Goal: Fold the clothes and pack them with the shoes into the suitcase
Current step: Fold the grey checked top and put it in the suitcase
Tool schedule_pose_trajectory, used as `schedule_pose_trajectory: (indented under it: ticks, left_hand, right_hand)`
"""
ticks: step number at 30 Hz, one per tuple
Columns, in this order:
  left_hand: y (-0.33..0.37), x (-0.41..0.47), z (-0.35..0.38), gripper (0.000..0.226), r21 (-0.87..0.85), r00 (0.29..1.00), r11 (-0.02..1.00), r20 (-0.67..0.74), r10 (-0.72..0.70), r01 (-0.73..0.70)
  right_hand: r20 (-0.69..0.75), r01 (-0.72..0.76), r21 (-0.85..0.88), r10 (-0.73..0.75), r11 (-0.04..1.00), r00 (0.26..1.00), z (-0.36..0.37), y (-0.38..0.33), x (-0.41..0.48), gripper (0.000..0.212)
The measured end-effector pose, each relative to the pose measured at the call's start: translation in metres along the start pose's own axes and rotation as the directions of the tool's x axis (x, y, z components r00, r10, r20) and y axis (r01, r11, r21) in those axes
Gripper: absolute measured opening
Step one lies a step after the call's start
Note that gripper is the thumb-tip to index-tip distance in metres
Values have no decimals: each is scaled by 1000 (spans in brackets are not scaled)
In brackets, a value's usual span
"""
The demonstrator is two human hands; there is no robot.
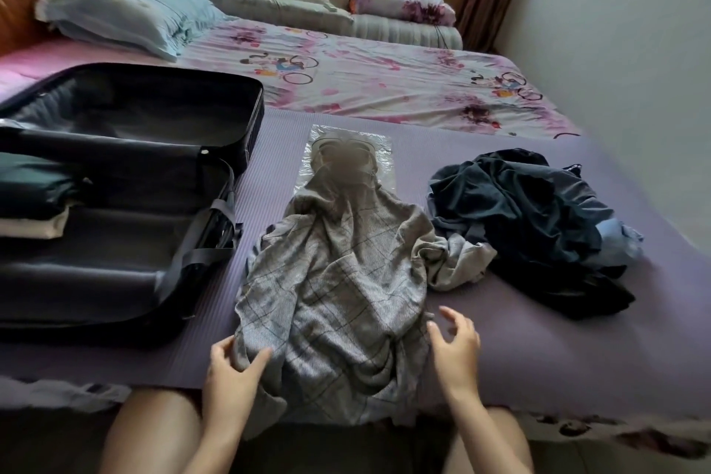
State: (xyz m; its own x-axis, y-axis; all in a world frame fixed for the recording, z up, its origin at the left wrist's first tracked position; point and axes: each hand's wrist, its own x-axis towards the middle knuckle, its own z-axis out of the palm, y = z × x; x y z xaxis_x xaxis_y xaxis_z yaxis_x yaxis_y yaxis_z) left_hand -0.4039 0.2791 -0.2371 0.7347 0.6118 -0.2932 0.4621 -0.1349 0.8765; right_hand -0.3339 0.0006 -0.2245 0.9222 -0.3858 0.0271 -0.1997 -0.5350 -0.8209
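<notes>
Grey checked garment (334,281) lies crumpled on purple mat (546,358) between open suitcase (115,281) and dark clothes pile (531,235); left hand (234,369) pinches its near-left edge, right hand (456,346) spread, empty, beside the right edge, likely to flatten it for folding.

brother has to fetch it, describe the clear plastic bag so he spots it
On the purple mat, look between the open suitcase and the dark clothes pile. The clear plastic bag pokes out beyond the grey checked garment, the only see-through thing.
</notes>
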Motion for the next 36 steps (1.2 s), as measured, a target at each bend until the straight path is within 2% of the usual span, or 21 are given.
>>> schedule_pose_trajectory:
  ticks: [2,4,6,9,12,16,19,22,24,26,29,33,36]
  left_hand:
    - [0,2,1,36,48,999,998,0,42,-41]
    - [-2,4,-1,25,38,999,998,6,54,-54]
    - [-5,5,-3,20,6,998,998,3,56,-56]
    - [-11,8,-6,18,-34,998,998,-8,61,-61]
    - [-11,13,-7,15,-59,998,996,0,65,-65]
    - [-5,13,-2,14,-85,995,992,30,94,-91]
    - [-2,10,5,15,-72,993,992,55,103,-99]
    - [0,4,13,20,-48,992,994,72,102,-99]
    - [1,0,16,25,-9,992,994,66,111,-111]
    - [4,-3,18,34,57,991,990,53,124,-127]
    - [8,-5,19,40,92,992,989,63,112,-118]
    - [5,-2,18,44,83,995,993,57,76,-81]
    - [2,1,17,47,93,997,994,57,59,-64]
  right_hand:
    - [60,15,-120,-8,993,998,12,-3,23,40]
    - [120,-3,-225,30,974,992,24,0,33,40]
    - [129,-24,-276,62,961,990,28,5,34,28]
    - [118,-53,-203,78,978,990,23,10,29,9]
    - [-15,-98,-35,97,995,995,-8,10,20,10]
    - [-252,-113,38,119,993,960,-67,25,2,8]
    - [-325,-168,114,196,979,925,-92,42,-12,8]
    - [-341,-222,55,227,973,912,-95,55,-23,7]
    - [-308,-227,-92,189,970,932,-86,58,-31,6]
    - [-242,-152,-261,88,953,966,-72,59,-35,14]
    - [-124,-41,-344,-3,938,992,-54,45,-21,32]
    - [36,-33,-323,47,946,998,-31,24,18,42]
    - [82,-56,-437,102,898,991,-17,20,39,36]
